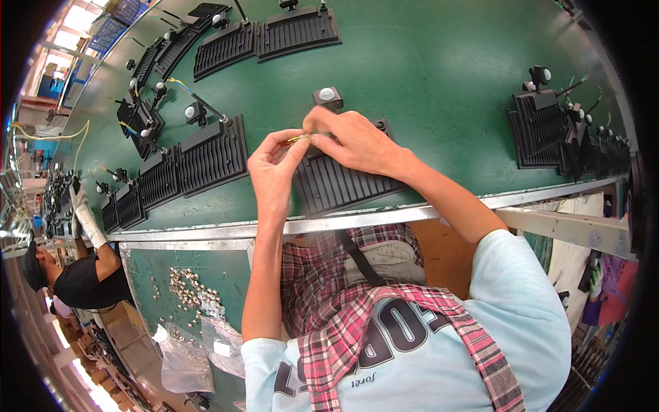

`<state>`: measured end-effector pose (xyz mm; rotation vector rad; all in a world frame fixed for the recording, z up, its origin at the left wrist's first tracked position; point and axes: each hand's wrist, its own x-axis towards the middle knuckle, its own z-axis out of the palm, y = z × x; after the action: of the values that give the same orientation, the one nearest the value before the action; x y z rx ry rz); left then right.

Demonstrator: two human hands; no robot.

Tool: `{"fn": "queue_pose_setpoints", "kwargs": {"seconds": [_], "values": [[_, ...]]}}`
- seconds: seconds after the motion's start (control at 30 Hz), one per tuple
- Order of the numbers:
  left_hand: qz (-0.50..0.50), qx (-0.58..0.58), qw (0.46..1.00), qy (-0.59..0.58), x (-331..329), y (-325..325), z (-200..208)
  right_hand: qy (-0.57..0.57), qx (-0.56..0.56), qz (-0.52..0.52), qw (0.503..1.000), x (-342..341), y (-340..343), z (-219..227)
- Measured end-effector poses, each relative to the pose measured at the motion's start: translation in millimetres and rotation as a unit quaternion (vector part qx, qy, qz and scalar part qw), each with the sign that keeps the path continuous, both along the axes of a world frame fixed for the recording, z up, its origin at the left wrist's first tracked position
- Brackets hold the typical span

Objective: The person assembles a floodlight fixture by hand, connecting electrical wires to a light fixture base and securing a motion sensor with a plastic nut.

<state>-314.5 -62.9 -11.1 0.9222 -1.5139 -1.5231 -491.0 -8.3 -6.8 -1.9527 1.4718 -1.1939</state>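
Observation:
A thin cable end with yellow and reddish wires (pixel 296 139) is pinched between the fingertips of my left hand (pixel 269 170). My right hand (pixel 358 143) meets it there, its thumb and fingers closed on the same wires and slightly blurred by motion. Below both hands lies a black finned floodlight housing (pixel 347 187), flat on the green bench near its front edge. From its far side rises a black motion sensor with a white dome (pixel 328 96). My right hand and wrist hide part of the housing.
Similar floodlights (pixel 213 154) stand in rows to the left, with more at the back (pixel 298 33) and a stack at right (pixel 537 134). On a lower surface lie small metal fittings (pixel 189 288) and plastic bags (pixel 185 360). Another person (pixel 89 278) works at far left.

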Motion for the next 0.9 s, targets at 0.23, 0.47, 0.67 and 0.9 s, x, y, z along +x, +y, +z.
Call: {"fn": "queue_pose_setpoints", "kwargs": {"seconds": [0.23, 0.47, 0.67, 0.9], "values": [[-0.037, 0.068, 0.996, 0.045, -4.0, 6.7, 0.6, -0.063, -0.040, 0.021, 0.997, 4.2, -8.3, -1.9], [0.039, -0.047, 0.989, -0.132, 101.3, 26.7, 22.2, 0.078, -0.071, -0.042, 0.994, 5.1, 1.3, 5.7], [0.295, -0.172, 0.849, -0.404, 260.3, 37.6, 15.1, 0.039, -0.077, -0.026, 0.996, 10.5, -6.3, -5.9], [0.259, -0.177, 0.806, -0.502, 329.6, 30.1, -6.8, 0.042, -0.030, -0.035, 0.998, 10.4, -8.0, -3.8]]}}
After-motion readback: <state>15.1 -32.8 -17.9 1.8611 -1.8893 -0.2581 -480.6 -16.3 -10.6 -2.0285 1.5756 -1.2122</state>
